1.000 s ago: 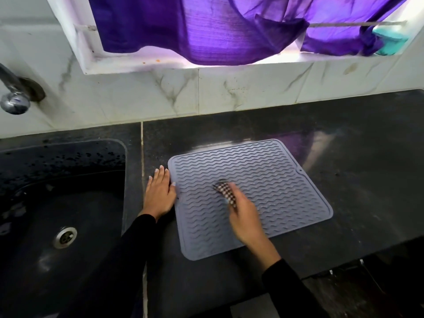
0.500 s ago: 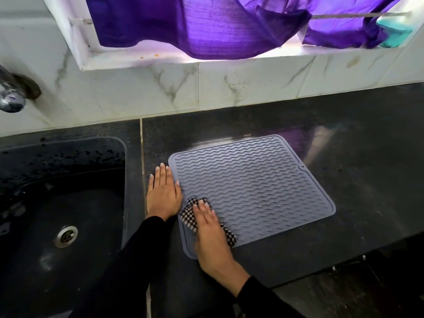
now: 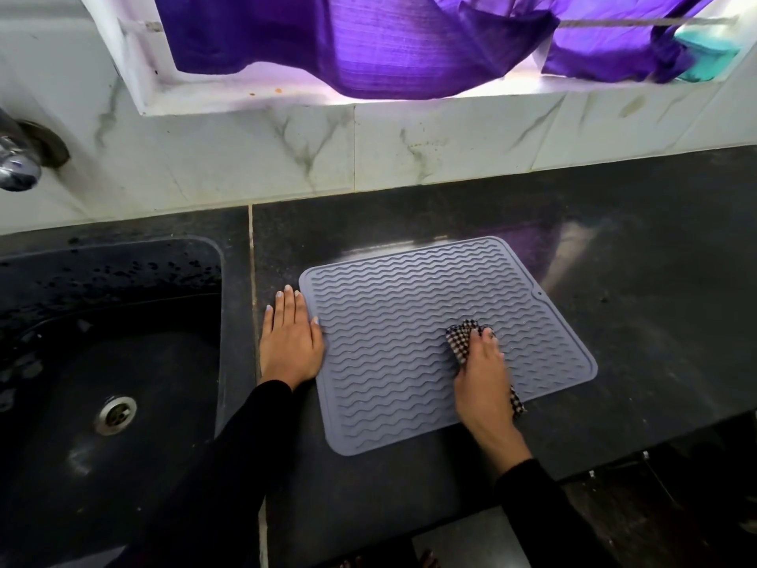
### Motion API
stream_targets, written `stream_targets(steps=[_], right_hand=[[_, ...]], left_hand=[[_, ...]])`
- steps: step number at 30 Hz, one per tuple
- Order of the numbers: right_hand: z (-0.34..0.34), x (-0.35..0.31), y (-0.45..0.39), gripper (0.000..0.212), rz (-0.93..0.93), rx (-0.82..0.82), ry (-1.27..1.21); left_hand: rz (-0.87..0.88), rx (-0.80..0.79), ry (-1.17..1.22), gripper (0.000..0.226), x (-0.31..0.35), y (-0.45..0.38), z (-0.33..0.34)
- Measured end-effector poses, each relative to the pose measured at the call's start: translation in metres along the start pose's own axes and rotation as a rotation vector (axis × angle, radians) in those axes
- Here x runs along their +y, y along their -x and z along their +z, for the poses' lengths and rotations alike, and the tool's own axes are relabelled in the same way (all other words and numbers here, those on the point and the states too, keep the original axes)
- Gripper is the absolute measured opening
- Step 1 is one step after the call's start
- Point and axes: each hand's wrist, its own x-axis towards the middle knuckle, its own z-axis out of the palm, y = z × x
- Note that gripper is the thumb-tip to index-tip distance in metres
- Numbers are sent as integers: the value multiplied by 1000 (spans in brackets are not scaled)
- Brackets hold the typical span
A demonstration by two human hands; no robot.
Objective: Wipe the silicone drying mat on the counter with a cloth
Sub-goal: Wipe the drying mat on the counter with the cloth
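Head view looks down on a dark stone counter [image 3: 614,248] with a grey silicone drying mat [image 3: 409,321] lying flat on it, turned slightly so its far right corner points away. The right hand [image 3: 483,375] lies on the right-hand part of the mat, palm down, fingers bent over a bunched black-and-white checked cloth [image 3: 461,336] and pressing it onto the wavy ribs. One fold of the cloth shows ahead of the fingertips and another tail pokes out beside the wrist near the mat's near right edge; how tightly the fingers close on it cannot be told, since the hand covers most of it. The left hand [image 3: 288,342] rests flat on the counter just beside the mat's left edge, fingers straight and together, thumb touching the mat's rim, holding nothing.

To the left of that hand a seam runs across the stone, and past it a black sink [image 3: 102,362] with a metal drain [image 3: 115,414] is sunk into the top. A tap [image 3: 18,166] juts from the marbled wall tiles [image 3: 368,157] at far left. Bare counter lies beyond the mat's far edge and out to its right; the near edge of the mat sits close to the counter's front lip. Purple fabric [image 3: 348,43] hangs in the window recess above.
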Motion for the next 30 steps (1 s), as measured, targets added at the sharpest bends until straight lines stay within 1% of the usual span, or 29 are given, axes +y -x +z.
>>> stream_targets(steps=[2,5,6,8,10,11,12,13,14,15,16,17,18,19,20,21,22,23,24,27,30], right_hand=[[12,-9,14,65,-59,-35,28],[35,-36,47,65,-244,-13,116],[42,-46,56,66,-280,-48,120],[49,-63,73,64,-354,-180,109],[38,-69,79,74,-434,-270,-27],[31,-69,79,72,-446,-362,-92],[25,-67,75,64,-383,-460,-203],[17,-64,68,51,-295,-544,-328],[3,-61,59,35,-169,-631,-483],[-10,-58,50,21,-32,-678,-666],[-22,-51,38,16,88,-678,-819],[-33,-45,25,17,158,-614,-881],[-41,-37,11,18,196,-498,-873],[-45,-29,-6,16,185,-333,-789],[-47,-20,-22,17,138,-178,-625],[-46,-13,-39,26,104,-51,-440],[-42,-5,-56,37,92,26,-279],[-35,1,-71,47,81,62,-154],[-27,4,-83,53,71,60,-69],[-4,-5,-97,58,31,18,63],[19,-29,-87,61,-27,15,129]], left_hand=[[-2,5,-1,70,0,0,0],[-2,1,-5,71,1,0,0],[-3,0,-5,71,1,0,0],[-6,3,-5,71,1,0,0],[-4,8,-5,71,1,-1,0],[-3,8,-5,71,1,-1,0],[-4,4,-3,71,1,-1,0],[-6,-2,-1,71,1,-1,0],[-5,-4,1,71,0,-1,0],[-3,-1,4,71,0,-1,0],[-1,4,6,71,0,-1,1],[-1,6,7,71,-1,-2,1],[-3,6,7,72,-1,-2,2],[-4,6,8,72,-1,-2,2],[-6,8,11,73,-2,-2,3],[-4,12,14,74,-2,-3,3],[-2,16,16,77,-3,-3,3],[1,19,15,80,-3,-2,4],[2,22,13,82,-3,-2,4],[1,18,8,84,-2,-2,4],[-2,16,4,84,-1,-1,3]])
